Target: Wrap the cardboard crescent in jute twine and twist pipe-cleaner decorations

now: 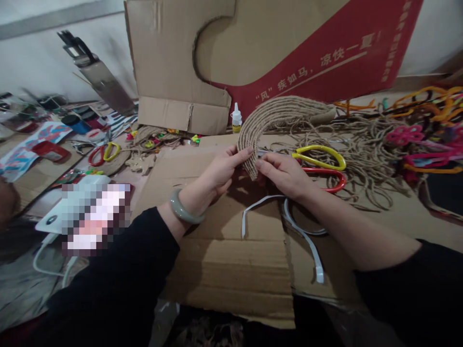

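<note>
One curved rope piece (262,118), held by its lower end above flattened cardboard (224,250).
The left hand (222,172) pinches that end, thumb on top; the right hand (284,174) grasps its tip opposite, with yellow-and-red scissors (303,153) showing just behind.
</note>
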Demonstrator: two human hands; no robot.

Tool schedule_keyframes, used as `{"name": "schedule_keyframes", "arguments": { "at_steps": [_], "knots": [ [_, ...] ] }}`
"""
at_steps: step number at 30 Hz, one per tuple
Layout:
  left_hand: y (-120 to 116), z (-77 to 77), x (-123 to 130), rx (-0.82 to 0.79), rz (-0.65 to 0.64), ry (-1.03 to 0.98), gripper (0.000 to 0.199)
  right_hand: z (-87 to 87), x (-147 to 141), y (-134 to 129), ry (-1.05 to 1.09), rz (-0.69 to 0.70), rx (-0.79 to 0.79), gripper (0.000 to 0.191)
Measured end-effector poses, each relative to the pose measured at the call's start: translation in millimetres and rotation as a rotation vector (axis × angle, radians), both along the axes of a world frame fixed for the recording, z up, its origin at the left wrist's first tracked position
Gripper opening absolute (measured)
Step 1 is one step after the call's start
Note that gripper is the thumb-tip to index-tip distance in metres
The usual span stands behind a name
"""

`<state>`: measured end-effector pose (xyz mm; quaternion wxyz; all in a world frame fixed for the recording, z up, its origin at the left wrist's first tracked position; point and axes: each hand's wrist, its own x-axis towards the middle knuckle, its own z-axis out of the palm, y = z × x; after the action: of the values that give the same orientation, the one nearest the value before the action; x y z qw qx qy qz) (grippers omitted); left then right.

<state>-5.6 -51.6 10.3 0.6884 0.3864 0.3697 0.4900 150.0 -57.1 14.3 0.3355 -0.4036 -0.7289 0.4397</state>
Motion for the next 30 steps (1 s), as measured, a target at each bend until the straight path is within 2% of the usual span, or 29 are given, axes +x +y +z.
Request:
{"name": "schedule_keyframes", "arguments": {
  "at_steps": [3, 7, 13, 19, 26, 30],
  "knots": [
    [-1.5, 0.0, 1.0, -0.001, -0.008, 0.006, 0.018, -0.4, -0.6, 0.6, -0.029, -0.047, 0.024, 0.028],
    [-2.6, 0.3, 1.2, 0.007, -0.027, 0.020, 0.018, -0.1, 0.1, 1.4, 0.034, -0.015, -0.024, 0.030],
    [-6.4, -0.3, 1.9, 0.000, -0.111, 0.087, 0.023, -1.7, 2.3, 4.9, 0.124, -0.128, -0.018, 0.027],
    [-5.7, -1.8, 0.7, 0.026, -0.146, 0.105, 0.022, -3.4, 2.3, 5.6, 0.217, -0.116, -0.089, 0.025],
    [-10.7, 3.4, 2.4, -0.003, -0.183, 0.117, 0.018, -4.3, 5.3, 9.1, 0.336, -0.276, -0.127, 0.034],
    [-7.6, 1.3, 1.6, 0.042, -0.136, 0.070, 0.022, -4.4, 1.5, 6.6, 0.313, -0.210, -0.114, 0.036]
  ]
}}
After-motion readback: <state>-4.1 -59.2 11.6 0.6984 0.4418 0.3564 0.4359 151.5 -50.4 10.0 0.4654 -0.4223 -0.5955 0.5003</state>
